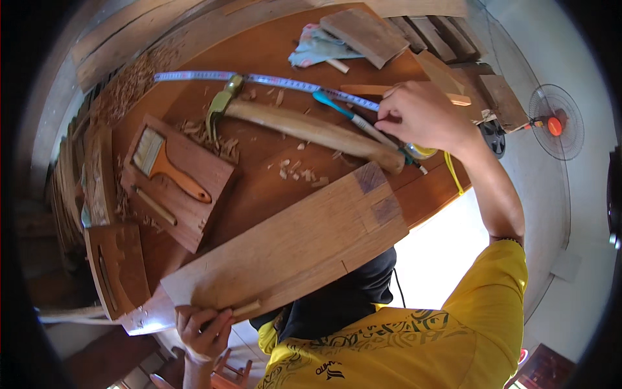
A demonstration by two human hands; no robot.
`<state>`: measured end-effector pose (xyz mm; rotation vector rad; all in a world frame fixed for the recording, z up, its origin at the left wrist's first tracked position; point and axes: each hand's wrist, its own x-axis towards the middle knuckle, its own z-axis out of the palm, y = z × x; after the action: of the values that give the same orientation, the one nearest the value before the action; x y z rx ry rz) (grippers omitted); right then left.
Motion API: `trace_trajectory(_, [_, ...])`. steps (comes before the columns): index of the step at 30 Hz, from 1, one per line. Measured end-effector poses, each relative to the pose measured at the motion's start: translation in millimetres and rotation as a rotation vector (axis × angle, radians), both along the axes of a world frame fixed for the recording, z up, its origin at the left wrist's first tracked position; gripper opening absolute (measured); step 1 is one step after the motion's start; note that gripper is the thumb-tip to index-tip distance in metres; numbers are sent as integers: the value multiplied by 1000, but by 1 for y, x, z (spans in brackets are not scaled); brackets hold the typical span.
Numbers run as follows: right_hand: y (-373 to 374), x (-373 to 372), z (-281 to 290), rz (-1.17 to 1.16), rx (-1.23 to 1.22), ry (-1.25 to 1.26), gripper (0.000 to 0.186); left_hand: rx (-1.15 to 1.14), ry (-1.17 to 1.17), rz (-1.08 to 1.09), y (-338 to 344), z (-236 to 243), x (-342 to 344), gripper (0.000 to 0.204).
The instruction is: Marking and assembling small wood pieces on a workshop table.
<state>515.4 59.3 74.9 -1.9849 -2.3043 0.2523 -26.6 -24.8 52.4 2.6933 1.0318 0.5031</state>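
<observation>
A long wooden board lies slantwise across the near side of the table, with dark squares marked at its right end. My left hand is closed around a short thin wooden stick at the board's lower left edge. Over the table's right side, my right hand has its fingers pinched on the tape measure, whose extended blade runs left across the table. Its yellow case shows partly below the palm. Beside those fingers is a teal and white pen-like tool. A claw hammer lies between the blade and the board.
A flat brush and a small wooden stick rest on a reddish board at left. Wood shavings lie about. A cloth and a wood block sit at the back. A fan stands at right.
</observation>
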Motion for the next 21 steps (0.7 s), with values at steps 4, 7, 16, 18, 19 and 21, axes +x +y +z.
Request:
trace_trajectory(4, [-1, -9, 4, -129, -66, -21, 17, 18, 7, 12, -1, 3, 6, 29])
trace_trajectory(7, [-4, -18, 2, -160, -71, -11, 17, 67, -61, -10, 0, -2, 7, 30])
trace_trajectory(16, [-12, -34, 15, -292, -36, 514, 22, 156, -166, -71, 6, -17, 3, 32])
trace_trajectory(18, [-20, -39, 26, -229, -46, 597, 20, 169, -182, -72, 6, -19, 2, 32])
trace_trajectory(19, [-24, -42, 30, -172, 5, 631, 18, 154, -181, -79, 6, -19, 2, 32])
trace_trajectory(21, [-29, -51, 39, -26, 118, 626, 13, 137, -184, -81, 7, -19, 2, 32])
